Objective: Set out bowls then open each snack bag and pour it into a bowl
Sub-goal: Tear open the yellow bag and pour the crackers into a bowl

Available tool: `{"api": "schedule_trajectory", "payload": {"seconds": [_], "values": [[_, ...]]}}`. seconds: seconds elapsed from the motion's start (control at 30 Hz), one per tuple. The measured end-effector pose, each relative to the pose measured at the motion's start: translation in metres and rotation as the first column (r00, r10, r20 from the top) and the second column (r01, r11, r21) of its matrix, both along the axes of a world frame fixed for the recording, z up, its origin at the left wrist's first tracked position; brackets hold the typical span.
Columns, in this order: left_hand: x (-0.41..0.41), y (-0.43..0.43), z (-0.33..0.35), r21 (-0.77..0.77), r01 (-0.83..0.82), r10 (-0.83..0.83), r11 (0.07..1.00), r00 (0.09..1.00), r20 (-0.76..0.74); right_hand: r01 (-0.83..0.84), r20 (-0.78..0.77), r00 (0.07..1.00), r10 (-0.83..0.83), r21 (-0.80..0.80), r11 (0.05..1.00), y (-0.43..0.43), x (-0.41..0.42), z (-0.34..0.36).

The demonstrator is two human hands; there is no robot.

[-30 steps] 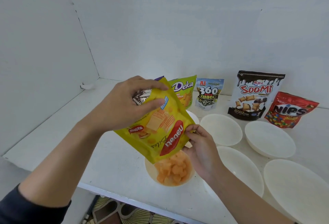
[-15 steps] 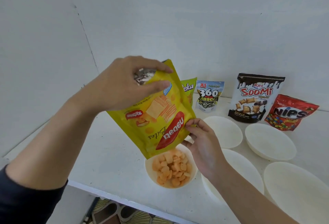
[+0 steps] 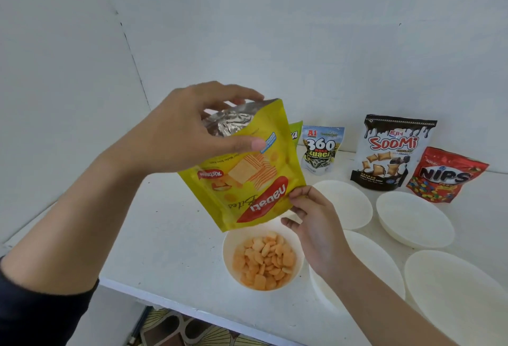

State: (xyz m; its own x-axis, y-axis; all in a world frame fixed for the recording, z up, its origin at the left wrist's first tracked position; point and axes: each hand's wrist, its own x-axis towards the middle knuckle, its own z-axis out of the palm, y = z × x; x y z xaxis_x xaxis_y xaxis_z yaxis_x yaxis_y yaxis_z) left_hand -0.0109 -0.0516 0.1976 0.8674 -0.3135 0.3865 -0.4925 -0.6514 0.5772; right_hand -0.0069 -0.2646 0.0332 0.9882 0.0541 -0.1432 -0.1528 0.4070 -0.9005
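A yellow Nabati snack bag (image 3: 247, 180) hangs upside down above a small white bowl (image 3: 228, 252) filled with orange wafer bites (image 3: 264, 259). My left hand (image 3: 192, 131) grips the bag's upper end, where silver foil shows. My right hand (image 3: 310, 216) pinches the bag's lower right corner by the opening. Four empty white bowls lie to the right: bowl (image 3: 346, 202), bowl (image 3: 412, 219), bowl (image 3: 376, 263) and bowl (image 3: 461, 290). Along the wall stand a green Deka bag (image 3: 295, 134), mostly hidden, a 360 Kuaci bag (image 3: 320, 149), a Soomi bag (image 3: 390, 153) and a red Nips bag (image 3: 445, 175).
Everything rests on a white shelf (image 3: 165, 235) set in a white corner, with walls to the left and behind. The shelf's front edge runs just below the filled bowl. A patterned floor shows beneath it.
Both hands have lifted the yellow bag higher above the bowl, and its opening has cleared the rim. The whole heap of bites in the bowl now shows.
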Motion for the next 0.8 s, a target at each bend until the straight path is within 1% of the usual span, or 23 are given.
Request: {"api": "schedule_trajectory", "payload": {"seconds": [0.13, 0.23, 0.33, 0.4, 0.43, 0.5, 0.57, 0.63, 0.7, 0.73, 0.8], "values": [[0.001, -0.001, 0.002, -0.026, -0.042, 0.043, 0.999, 0.998, 0.043, 0.012, 0.048, 0.999, -0.009, -0.065, 0.998, -0.001, -0.002, 0.0], [0.006, -0.005, -0.013, -0.026, -0.084, 0.085, 0.996, 0.996, 0.034, 0.032, -0.01, 0.999, -0.033, -0.106, 0.994, -0.001, -0.005, -0.01], [0.008, -0.008, -0.031, -0.043, -0.109, 0.108, 0.993, 0.994, -0.019, 0.064, -0.078, 0.994, -0.074, -0.13, 0.989, -0.006, -0.006, -0.02], [0.008, -0.009, -0.038, -0.026, -0.095, 0.094, 0.995, 0.995, -0.036, 0.08, -0.08, 0.992, -0.095, -0.179, 0.981, -0.01, -0.006, -0.021], [0.007, -0.008, -0.039, -0.009, -0.084, 0.083, 0.996, 0.996, -0.039, 0.084, -0.054, 0.994, -0.098, -0.21, 0.974, -0.011, -0.006, -0.019], [0.007, -0.006, -0.039, -0.013, -0.062, 0.061, 0.998, 0.997, -0.052, 0.101, 0.066, 0.994, -0.086, -0.275, 0.956, -0.012, -0.005, -0.013], [0.007, -0.004, -0.036, -0.036, -0.051, 0.049, 0.998, 0.998, -0.051, 0.119, 0.241, 0.97, -0.036, -0.341, 0.933, -0.012, -0.003, -0.005], [0.007, -0.003, -0.034, -0.043, -0.054, 0.052, 0.998, 0.998, -0.029, 0.131, 0.415, 0.908, 0.06, -0.416, 0.9, -0.013, -0.001, 0.004], [0.007, -0.005, -0.032, -0.05, -0.034, 0.034, 0.998, 0.999, -0.004, 0.162, 0.557, 0.814, 0.164, -0.49, 0.857, -0.012, 0.001, 0.017], [0.006, -0.007, -0.032, -0.053, -0.019, 0.019, 0.998, 1.0, 0.005, 0.178, 0.6, 0.773, 0.203, -0.513, 0.84, -0.01, 0.003, 0.025], [0.006, -0.012, -0.03, -0.049, 0.009, -0.007, 0.999, 1.0, 0.023, 0.192, 0.643, 0.723, 0.255, -0.54, 0.819, -0.007, 0.008, 0.041]]}}
